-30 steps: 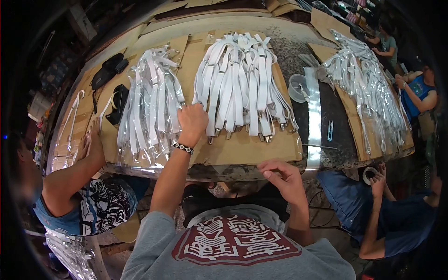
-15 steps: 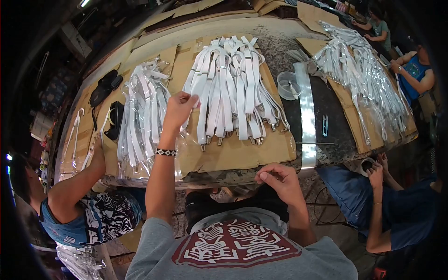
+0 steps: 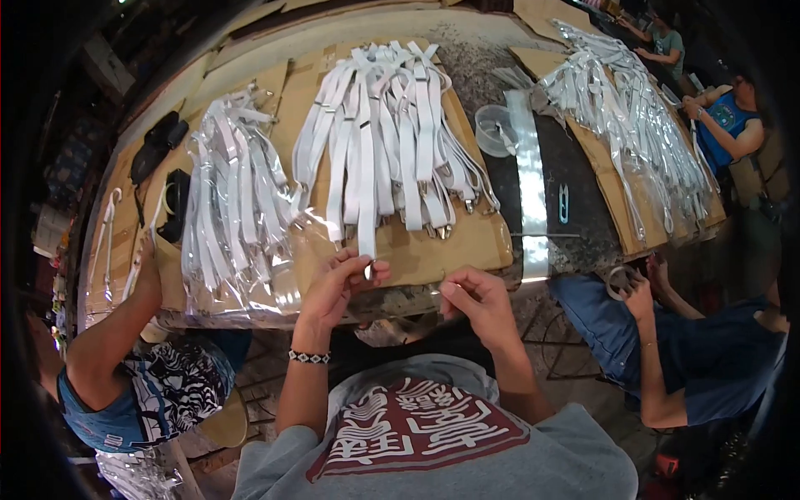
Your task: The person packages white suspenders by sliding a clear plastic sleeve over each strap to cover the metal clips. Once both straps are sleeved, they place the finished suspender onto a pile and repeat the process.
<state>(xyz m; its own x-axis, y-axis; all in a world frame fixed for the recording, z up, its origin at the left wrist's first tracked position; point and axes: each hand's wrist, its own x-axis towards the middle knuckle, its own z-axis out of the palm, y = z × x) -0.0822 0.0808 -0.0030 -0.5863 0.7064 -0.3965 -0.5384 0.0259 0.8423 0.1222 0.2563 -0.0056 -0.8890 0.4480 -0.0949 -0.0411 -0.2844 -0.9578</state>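
In front of me a bundle of white elastic suspenders [image 3: 408, 142] with metal clips lies over a cardboard sheet [image 3: 475, 247]. My left hand [image 3: 332, 290], at the sheet's near edge, pinches the lower end of one white suspender strap [image 3: 367, 221]. That strap still runs up into the bundle. To the right, my right hand [image 3: 482, 304] is held at the table edge with thumb and fingers pressed together. A tiny thin item may stick out from its fingertips, too small to name.
Plastic-wrapped straps [image 3: 229, 192] lie to the left, with another pile [image 3: 621, 125] on the right. A clear tub [image 3: 495, 132], blue thread snips [image 3: 564, 203] and a shiny plastic strip [image 3: 525, 158] lie between. Co-workers sit on both sides, one holding a tape roll [image 3: 619, 283].
My left hand has come down from the bundle's upper left to the near edge and now holds a strap end. My right hand has moved slightly up and left, its fingers closer together.
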